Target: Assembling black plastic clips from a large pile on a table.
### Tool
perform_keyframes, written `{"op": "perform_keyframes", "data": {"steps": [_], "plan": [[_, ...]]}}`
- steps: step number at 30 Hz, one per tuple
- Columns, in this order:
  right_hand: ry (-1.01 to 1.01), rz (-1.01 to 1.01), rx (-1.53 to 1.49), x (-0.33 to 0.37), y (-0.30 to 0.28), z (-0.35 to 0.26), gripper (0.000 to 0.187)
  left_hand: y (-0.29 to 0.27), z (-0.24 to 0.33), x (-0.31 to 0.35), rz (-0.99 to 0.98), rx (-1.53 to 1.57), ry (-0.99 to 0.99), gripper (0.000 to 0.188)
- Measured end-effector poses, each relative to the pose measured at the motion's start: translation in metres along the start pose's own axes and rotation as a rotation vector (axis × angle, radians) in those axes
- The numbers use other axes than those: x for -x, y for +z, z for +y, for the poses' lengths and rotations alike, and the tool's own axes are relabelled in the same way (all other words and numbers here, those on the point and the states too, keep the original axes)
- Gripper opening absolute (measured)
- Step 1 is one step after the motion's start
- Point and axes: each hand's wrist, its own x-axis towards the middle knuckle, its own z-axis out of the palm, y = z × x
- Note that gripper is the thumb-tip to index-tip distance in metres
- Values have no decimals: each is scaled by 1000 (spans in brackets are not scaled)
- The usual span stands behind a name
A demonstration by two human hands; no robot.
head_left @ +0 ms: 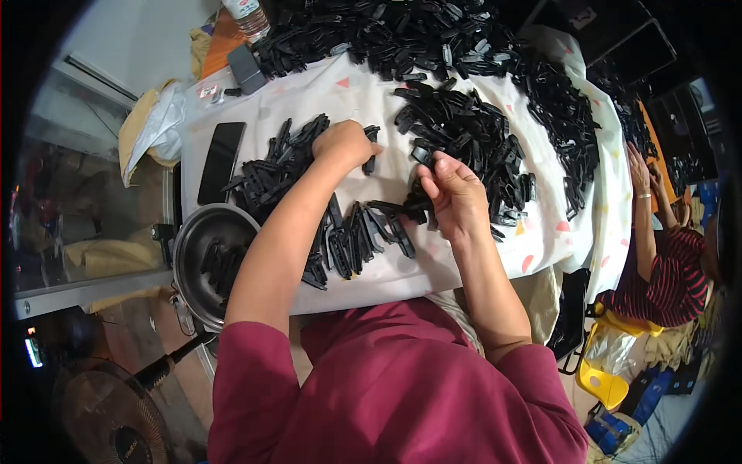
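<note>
My left hand [344,145] reaches over the pile at the left, thumb across a slim black plastic piece [370,165] that it grips. Most of its fingers are hidden behind the back of the hand. My right hand [457,195] is raised at the near edge of the middle pile, pinching a small black plastic clip [423,155] with a shiny grey face between thumb and fingertips. Long black plastic pieces [261,182] lie heaped around my left forearm, and more spread toward the table's front edge. Small black clips [464,127] form the middle pile.
A metal bowl [179,259] with black pieces inside stands at the left. Near it lie a dark phone [222,162] and a grey box [246,69]. A large black heap [386,35] covers the table's far side. At right, another person [657,271] works near a yellow stool [603,385].
</note>
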Motion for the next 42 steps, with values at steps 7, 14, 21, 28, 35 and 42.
{"op": "perform_keyframes", "data": {"steps": [7, 14, 21, 28, 35, 42], "plan": [[13, -57, 30, 23, -1, 0, 13, 5, 8, 9, 19, 901, 180, 30], [-220, 47, -122, 23, -3, -15, 15, -6, 23, 43, 49, 4, 247, 37], [-202, 101, -55, 38, -13, -21, 16, 19, 33, 43, -10, -182, 346, 24], [-64, -12, -68, 45, 0, 1, 19, 9, 12, 43, -52, 1152, 186, 14], [-373, -195, -81, 44, 27, 13, 24, -9, 31, 106, 58, 1718, 485, 31], [-873, -222, 216, 51, 36, 10, 20, -4, 15, 122, 223, 1406, 871, 54]]}}
